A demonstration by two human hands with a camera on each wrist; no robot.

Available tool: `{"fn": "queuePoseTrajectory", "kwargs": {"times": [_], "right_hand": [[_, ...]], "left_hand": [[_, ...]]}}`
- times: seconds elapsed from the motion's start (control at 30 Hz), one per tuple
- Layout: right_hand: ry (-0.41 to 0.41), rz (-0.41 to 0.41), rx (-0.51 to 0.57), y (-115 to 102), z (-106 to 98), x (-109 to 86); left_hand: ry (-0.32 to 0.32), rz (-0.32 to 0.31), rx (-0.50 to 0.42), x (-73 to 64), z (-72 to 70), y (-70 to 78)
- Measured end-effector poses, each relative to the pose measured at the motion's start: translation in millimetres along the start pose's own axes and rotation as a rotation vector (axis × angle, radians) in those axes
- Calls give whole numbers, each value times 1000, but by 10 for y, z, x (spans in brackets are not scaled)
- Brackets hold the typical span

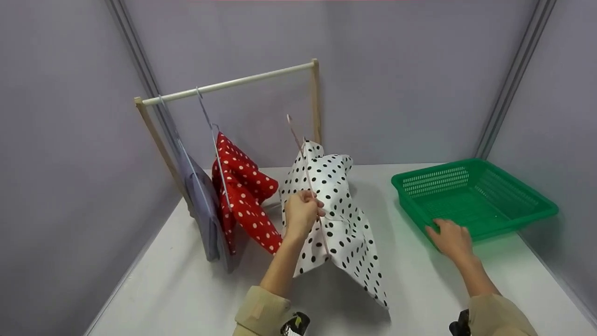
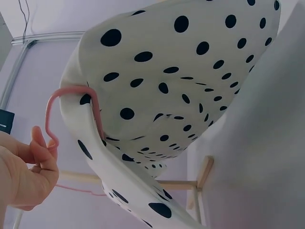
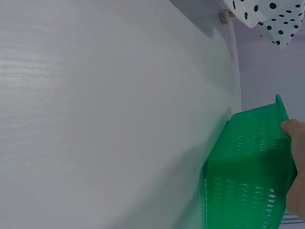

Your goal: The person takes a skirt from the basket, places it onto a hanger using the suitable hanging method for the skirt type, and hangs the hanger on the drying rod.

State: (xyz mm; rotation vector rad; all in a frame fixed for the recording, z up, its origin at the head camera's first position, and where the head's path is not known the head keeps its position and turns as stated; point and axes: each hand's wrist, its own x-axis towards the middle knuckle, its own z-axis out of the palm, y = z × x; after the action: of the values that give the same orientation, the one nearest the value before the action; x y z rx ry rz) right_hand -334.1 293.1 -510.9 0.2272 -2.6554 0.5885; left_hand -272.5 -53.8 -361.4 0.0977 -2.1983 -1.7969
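My left hand (image 1: 302,213) pinches a pink clothes hanger (image 1: 295,136) about midway along it. Draped over that hanger is a white cloth with black dots (image 1: 343,196), one corner drooping low over the table. The hanger's hook points up, apart from the rail and below its height. In the left wrist view the pink hanger's bent end (image 2: 74,89) pokes through the cloth's edge. My right hand (image 1: 451,239) grips the near-left rim of a green plastic basket (image 1: 406,200); its thumb lies over the rim in the right wrist view.
A rack with a white rail (image 1: 252,80) and wooden posts (image 1: 316,102) stands at the back left. From its rail hang a grey cloth (image 1: 201,210) and a red cloth with white dots (image 1: 242,186), each on a hanger. Pale walls enclose the white table (image 1: 154,284).
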Motion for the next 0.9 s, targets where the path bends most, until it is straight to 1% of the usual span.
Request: {"fn": "queuePoseTrajectory", "kwargs": {"times": [0.2,0.27,0.4,0.53,0.63,0.77,0.9], "right_hand": [[7,-5,3,-24,14,8],[12,-12,9,-29,20,8],[23,-20,12,-41,18,11],[21,-20,3,-45,-1,24],[16,-14,1,-49,-1,25],[14,-17,-2,-47,12,14],[19,-17,-7,-36,24,13]], "left_hand": [[50,20,-9,37,-100,54],[63,12,-8,47,-141,66],[76,-5,-35,64,-227,95],[97,5,-62,89,-311,109],[114,-6,-60,100,-382,108],[135,-31,-36,98,-492,106],[151,-27,-26,99,-602,111]]}}
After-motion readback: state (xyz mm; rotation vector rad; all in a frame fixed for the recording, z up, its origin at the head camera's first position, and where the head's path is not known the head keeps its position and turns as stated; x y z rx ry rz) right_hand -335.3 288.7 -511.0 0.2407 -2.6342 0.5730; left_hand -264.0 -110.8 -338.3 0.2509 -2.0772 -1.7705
